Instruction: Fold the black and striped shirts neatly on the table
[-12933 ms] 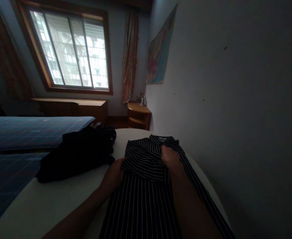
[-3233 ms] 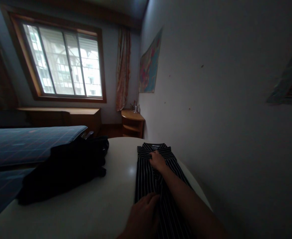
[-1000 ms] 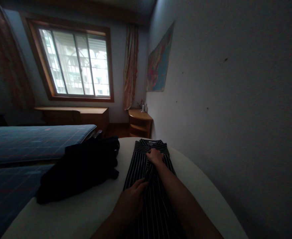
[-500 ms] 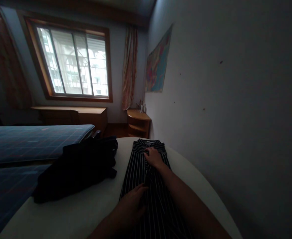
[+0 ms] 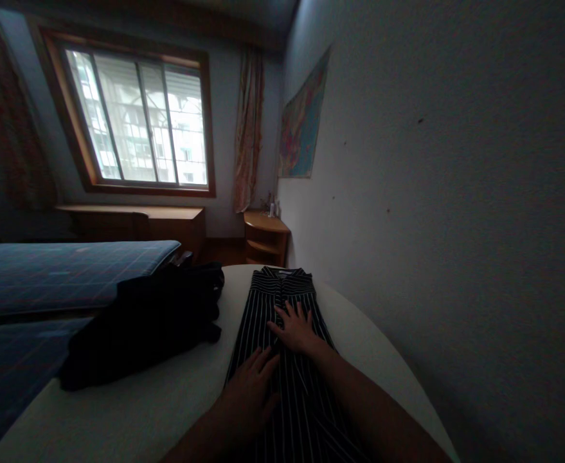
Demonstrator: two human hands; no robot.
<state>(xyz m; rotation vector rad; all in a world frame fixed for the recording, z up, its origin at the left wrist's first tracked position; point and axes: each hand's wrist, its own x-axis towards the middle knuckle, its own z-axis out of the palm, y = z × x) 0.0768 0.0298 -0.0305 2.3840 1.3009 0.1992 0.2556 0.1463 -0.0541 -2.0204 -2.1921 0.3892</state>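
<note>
A black shirt with white stripes [image 5: 258, 315] lies lengthwise on a round, pale table [image 5: 359, 321], its collar at the far edge. My right hand [image 5: 295, 329] rests flat on the upper front of the shirt, fingers spread. Lower down and to the left, my left hand [image 5: 252, 389] lies over the shirt with its fingers stretched out. Neither hand grips the cloth. The shirt's lower part runs out of view below, partly hidden by my forearms.
A heap of dark clothing [image 5: 152, 328] lies at the table's left side. Beyond it stands a bed with a blue checked mattress [image 5: 70, 273]. A wooden desk [image 5: 176, 218] and a corner shelf [image 5: 267, 225] stand at the back. The wall [image 5: 431, 257] runs close along the right.
My right hand has slid down from near the collar and its fingers have spread. My left hand has shifted slightly up and left, fingers straighter. The view has turned a little.
</note>
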